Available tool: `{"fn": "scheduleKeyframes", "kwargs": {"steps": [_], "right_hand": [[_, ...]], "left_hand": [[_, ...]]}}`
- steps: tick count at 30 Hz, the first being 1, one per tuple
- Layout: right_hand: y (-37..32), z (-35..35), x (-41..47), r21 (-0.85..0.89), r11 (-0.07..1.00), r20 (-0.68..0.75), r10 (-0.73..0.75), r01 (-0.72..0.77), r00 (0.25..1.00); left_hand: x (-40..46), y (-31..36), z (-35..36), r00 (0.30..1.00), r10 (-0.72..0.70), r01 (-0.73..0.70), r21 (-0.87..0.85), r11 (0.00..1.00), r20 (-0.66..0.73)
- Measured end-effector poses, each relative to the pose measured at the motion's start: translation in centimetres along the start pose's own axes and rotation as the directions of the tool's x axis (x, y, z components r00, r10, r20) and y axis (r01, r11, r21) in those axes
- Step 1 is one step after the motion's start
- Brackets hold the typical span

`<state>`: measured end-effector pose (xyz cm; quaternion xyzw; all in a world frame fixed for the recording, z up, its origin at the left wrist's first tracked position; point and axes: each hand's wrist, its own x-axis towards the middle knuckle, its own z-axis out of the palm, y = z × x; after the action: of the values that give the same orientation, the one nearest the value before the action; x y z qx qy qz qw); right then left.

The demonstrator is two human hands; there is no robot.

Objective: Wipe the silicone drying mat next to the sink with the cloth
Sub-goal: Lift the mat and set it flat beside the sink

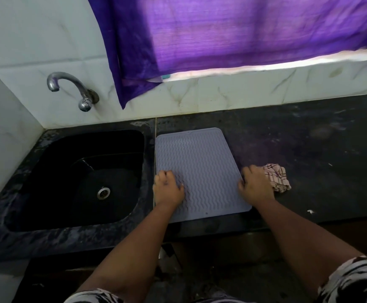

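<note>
The grey silicone drying mat (200, 169) lies flat on the dark surface (298, 149), just right of the black sink (79, 178). The left hand (167, 189) rests on the mat's left near part, its fingers (179, 186) loosely bent and pressing down. The right hand (254, 184) sits at the mat's right edge, its fingers curled around the checked cloth (277, 177), which bunches on the surface just right of the mat.

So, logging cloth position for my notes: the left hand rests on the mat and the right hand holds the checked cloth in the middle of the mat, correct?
Not quite. In the head view the right hand holds the checked cloth on the dark counter, just off the mat's right edge. The left hand does rest on it.
</note>
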<state>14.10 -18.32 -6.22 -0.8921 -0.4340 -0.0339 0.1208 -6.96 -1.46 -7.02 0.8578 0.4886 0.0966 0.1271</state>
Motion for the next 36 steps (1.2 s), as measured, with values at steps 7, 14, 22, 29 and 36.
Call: {"fn": "scheduleKeyframes", "kwargs": {"steps": [7, 14, 22, 29, 36], "right_hand": [[-1.9, -0.1, -1.9, 0.149, 0.897, 0.358, 0.344, -0.417, 0.868], [-2.1, -1.4, -0.6, 0.160, 0.769, 0.618, 0.411, -0.619, 0.670], [-4.3, -2.4, 0.9, 0.390, 0.570, 0.620, 0.419, -0.723, 0.664], [-8.3, -10.0, 8.9, 0.629, 0.532, 0.433, 0.364, -0.566, 0.824], [-8.9, -17.8, 14.4, 0.821, 0.419, 0.171, 0.469, -0.389, 0.866]], "left_hand": [[-3.2, -1.1, -0.9, 0.895, -0.394, 0.426, -0.139, 0.894, 0.208], [-4.5, -1.4, -1.9, 0.770, -0.538, 0.612, -0.155, 0.776, 0.344], [-2.8, -1.2, -4.2, 0.753, -0.447, 0.644, -0.397, 0.654, 0.483], [4.5, 3.3, -12.9, 0.877, -0.282, 0.480, -0.742, 0.468, 0.389], [9.5, 4.0, -20.0, 0.963, -0.261, 0.040, -0.929, 0.369, -0.063]]}}
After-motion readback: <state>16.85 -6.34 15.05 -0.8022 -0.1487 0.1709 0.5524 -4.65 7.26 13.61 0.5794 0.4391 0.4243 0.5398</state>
